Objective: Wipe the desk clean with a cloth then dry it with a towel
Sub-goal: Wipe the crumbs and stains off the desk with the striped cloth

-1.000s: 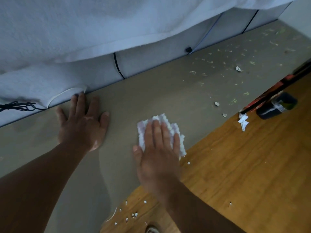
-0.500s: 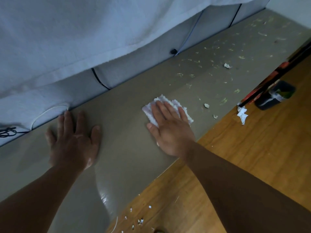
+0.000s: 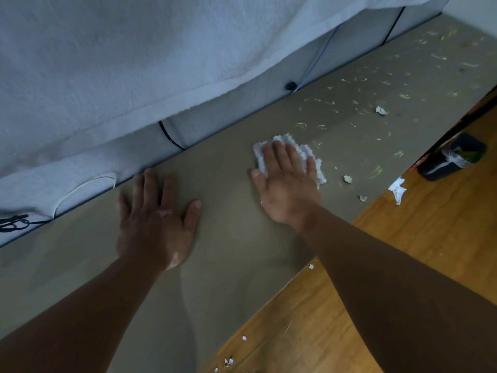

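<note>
A grey-brown desk (image 3: 234, 246) runs from lower left to upper right. A crumpled white cloth (image 3: 309, 154) lies on it, pressed flat under my right hand (image 3: 286, 184), whose fingers cover most of it. My left hand (image 3: 156, 222) rests palm down on the bare desk to the left, fingers spread, holding nothing. The desk surface beyond the cloth is littered with pale yellowish smears and scraps (image 3: 360, 109) and a few white crumbs (image 3: 347, 179). A large white towel (image 3: 134, 63) hangs over the panel behind the desk.
A black cable (image 3: 169, 135) and a white cord (image 3: 80, 188) run along the back panel. Below the desk edge lies a wooden floor (image 3: 419, 246) with white crumbs, a crumpled white scrap (image 3: 397, 190) and a dark bin (image 3: 451, 157).
My right hand has pushed the cloth away from the front edge, toward the back and right of the desk into the littered part. My left hand has stayed planted.
</note>
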### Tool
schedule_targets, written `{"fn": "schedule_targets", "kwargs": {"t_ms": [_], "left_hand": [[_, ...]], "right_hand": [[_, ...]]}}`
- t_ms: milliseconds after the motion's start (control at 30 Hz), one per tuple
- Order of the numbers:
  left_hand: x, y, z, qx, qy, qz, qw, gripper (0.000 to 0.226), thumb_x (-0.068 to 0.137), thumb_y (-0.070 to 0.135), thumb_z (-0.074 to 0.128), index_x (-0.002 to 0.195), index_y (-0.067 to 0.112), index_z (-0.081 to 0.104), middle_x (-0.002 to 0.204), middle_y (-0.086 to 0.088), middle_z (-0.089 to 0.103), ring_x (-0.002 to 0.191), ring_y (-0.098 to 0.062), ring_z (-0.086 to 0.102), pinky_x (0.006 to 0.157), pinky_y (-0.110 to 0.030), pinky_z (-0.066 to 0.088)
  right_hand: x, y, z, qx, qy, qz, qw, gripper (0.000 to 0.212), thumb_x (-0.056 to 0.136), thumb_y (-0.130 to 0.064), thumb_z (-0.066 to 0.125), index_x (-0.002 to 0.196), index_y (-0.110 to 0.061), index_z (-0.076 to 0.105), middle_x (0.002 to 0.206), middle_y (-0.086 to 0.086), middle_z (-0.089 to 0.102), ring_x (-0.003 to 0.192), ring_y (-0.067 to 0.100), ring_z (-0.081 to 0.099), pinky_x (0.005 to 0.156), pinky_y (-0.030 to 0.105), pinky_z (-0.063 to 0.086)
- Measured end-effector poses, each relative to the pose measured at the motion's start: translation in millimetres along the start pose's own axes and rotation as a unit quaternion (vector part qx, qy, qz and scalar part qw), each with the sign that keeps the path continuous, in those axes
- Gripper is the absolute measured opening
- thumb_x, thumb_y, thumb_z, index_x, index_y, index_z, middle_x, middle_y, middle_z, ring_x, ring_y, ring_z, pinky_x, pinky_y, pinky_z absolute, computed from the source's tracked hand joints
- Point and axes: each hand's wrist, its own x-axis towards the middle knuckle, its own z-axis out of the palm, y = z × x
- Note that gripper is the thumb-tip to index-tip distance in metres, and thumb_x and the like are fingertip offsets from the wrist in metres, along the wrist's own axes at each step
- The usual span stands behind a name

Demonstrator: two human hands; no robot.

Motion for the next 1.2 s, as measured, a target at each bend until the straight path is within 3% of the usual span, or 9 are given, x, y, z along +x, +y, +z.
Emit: {"fn": "schedule_targets", "kwargs": {"t_ms": [133, 267, 367, 500, 667, 833, 1000, 1100, 1200], "left_hand": [[16, 9, -1, 0.001, -0.002, 0.03, 1.0, 0.092, 0.092, 0.071, 0.004, 0.162, 0.014, 0.021, 0.17, -0.017, 0.013, 0.158, -0.034, 0.006, 0.124, -0.058, 0.013], [33, 18, -4, 0.004, -0.001, 0.083, 0.997, 0.086, 0.095, 0.067, 0.009, 0.16, 0.013, 0.026, 0.168, -0.016, 0.021, 0.156, -0.034, 0.014, 0.123, -0.06, 0.017], [44, 24, -5, 0.019, -0.001, 0.132, 0.991, 0.083, 0.097, 0.064, 0.014, 0.158, 0.01, 0.031, 0.166, -0.017, 0.028, 0.154, -0.037, 0.022, 0.121, -0.061, 0.02], [55, 33, -3, 0.031, -0.01, 0.16, 0.987, 0.085, 0.097, 0.066, 0.013, 0.16, 0.012, 0.029, 0.167, -0.014, 0.026, 0.155, -0.034, 0.019, 0.124, -0.058, 0.016], [61, 33, -2, 0.039, -0.02, 0.174, 0.984, 0.085, 0.098, 0.067, 0.011, 0.161, 0.013, 0.026, 0.169, -0.012, 0.022, 0.157, -0.032, 0.017, 0.125, -0.058, 0.017], [61, 33, -4, 0.045, -0.034, 0.17, 0.984, 0.086, 0.097, 0.069, 0.008, 0.163, 0.015, 0.022, 0.17, -0.01, 0.019, 0.158, -0.03, 0.013, 0.125, -0.056, 0.016], [62, 35, -5, 0.041, -0.039, 0.165, 0.985, 0.087, 0.095, 0.071, 0.004, 0.164, 0.019, 0.017, 0.172, -0.006, 0.012, 0.159, -0.027, 0.008, 0.126, -0.055, 0.012], [63, 36, -5, 0.044, -0.041, 0.164, 0.985, 0.088, 0.094, 0.071, 0.002, 0.164, 0.02, 0.014, 0.173, -0.005, 0.009, 0.159, -0.026, 0.006, 0.127, -0.054, 0.011], [62, 36, -6, 0.049, -0.043, 0.161, 0.985, 0.089, 0.093, 0.072, 0.001, 0.164, 0.02, 0.013, 0.173, -0.005, 0.009, 0.159, -0.026, 0.006, 0.127, -0.053, 0.01]], "right_hand": [[-41, -15, 7, -0.031, -0.019, -0.17, 0.985, 0.066, 0.103, -0.054, 0.009, 0.165, -0.03, 0.009, 0.174, -0.007, 0.002, 0.16, 0.019, -0.005, 0.127, 0.054, -0.003], [-22, -5, 7, -0.047, -0.027, -0.233, 0.971, 0.067, 0.103, -0.053, 0.013, 0.165, -0.027, 0.016, 0.173, -0.006, 0.011, 0.16, 0.019, 0.004, 0.127, 0.049, -0.001], [24, 4, -2, -0.061, -0.026, -0.19, 0.98, 0.073, 0.098, -0.057, 0.005, 0.165, -0.028, 0.011, 0.174, -0.007, 0.007, 0.16, 0.018, 0.003, 0.127, 0.048, 0.0], [74, 22, -8, -0.065, 0.013, -0.134, 0.989, 0.082, 0.091, -0.059, 0.002, 0.163, -0.025, 0.021, 0.171, -0.004, 0.018, 0.158, 0.02, 0.014, 0.127, 0.05, 0.008], [125, 62, -19, -0.074, 0.006, -0.063, 0.995, 0.068, 0.103, -0.055, 0.014, 0.163, -0.023, 0.016, 0.171, -0.002, 0.015, 0.158, 0.019, 0.009, 0.127, 0.051, 0.006], [156, 103, -36, -0.057, -0.002, 0.03, 0.998, 0.068, 0.106, -0.056, 0.016, 0.165, -0.023, 0.01, 0.174, -0.001, 0.005, 0.16, 0.019, 0.0, 0.128, 0.052, 0.003], [167, 97, -40, -0.054, 0.0, 0.133, 0.99, 0.073, 0.103, -0.059, 0.022, 0.164, -0.021, 0.01, 0.173, 0.0, 0.005, 0.16, 0.023, 0.0, 0.126, 0.057, 0.003], [152, 78, -36, -0.061, 0.013, 0.118, 0.991, 0.076, 0.101, -0.064, 0.017, 0.162, -0.02, 0.014, 0.172, 0.003, 0.009, 0.159, 0.026, 0.003, 0.125, 0.059, 0.004], [114, 55, -29, -0.056, 0.011, 0.029, 0.998, 0.074, 0.102, -0.064, 0.015, 0.163, -0.023, 0.012, 0.173, 0.002, 0.008, 0.16, 0.025, 0.003, 0.126, 0.057, 0.001]]}}
